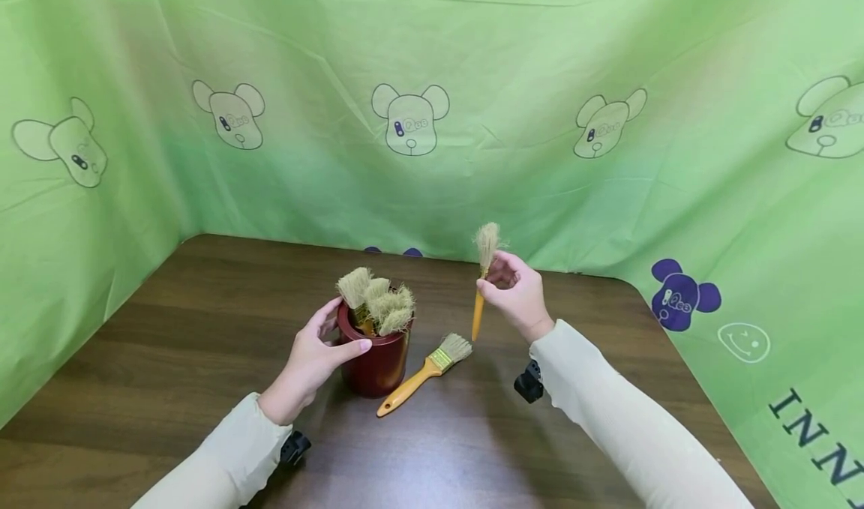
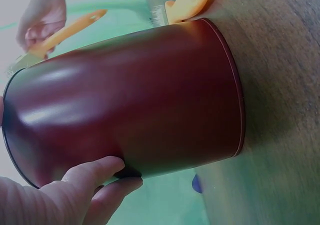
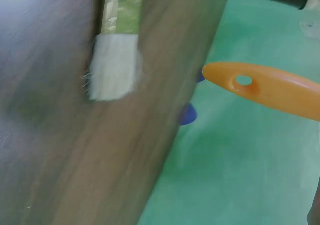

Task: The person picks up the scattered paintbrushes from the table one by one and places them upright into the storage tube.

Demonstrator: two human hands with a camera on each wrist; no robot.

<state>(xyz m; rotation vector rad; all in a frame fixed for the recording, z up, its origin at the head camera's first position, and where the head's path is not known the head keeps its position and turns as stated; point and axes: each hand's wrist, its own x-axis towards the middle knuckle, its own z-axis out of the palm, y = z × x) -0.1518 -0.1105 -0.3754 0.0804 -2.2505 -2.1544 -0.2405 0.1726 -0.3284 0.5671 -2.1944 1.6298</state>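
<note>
My left hand (image 1: 312, 359) grips a dark red cylindrical pot (image 1: 375, 366) by its rim, thumb on the near side. In the left wrist view its fingers (image 2: 95, 177) curl against the wall of the pot (image 2: 130, 100). Several bristle brushes (image 1: 381, 303) stand in it, bristles up. My right hand (image 1: 516, 291) pinches a paintbrush (image 1: 478, 310) near its ferrule, bristles up and orange handle hanging down above the table. That handle (image 3: 280, 92) crosses the right wrist view. Another paintbrush (image 1: 420, 380) lies flat just right of the pot, its pale bristles (image 3: 115, 67) pointing away.
The dark wooden table (image 1: 169, 344) has green printed cloth (image 1: 304, 179) hanging behind it and along both sides. Small black devices sit at my left wrist (image 1: 294, 447) and right wrist (image 1: 529, 381).
</note>
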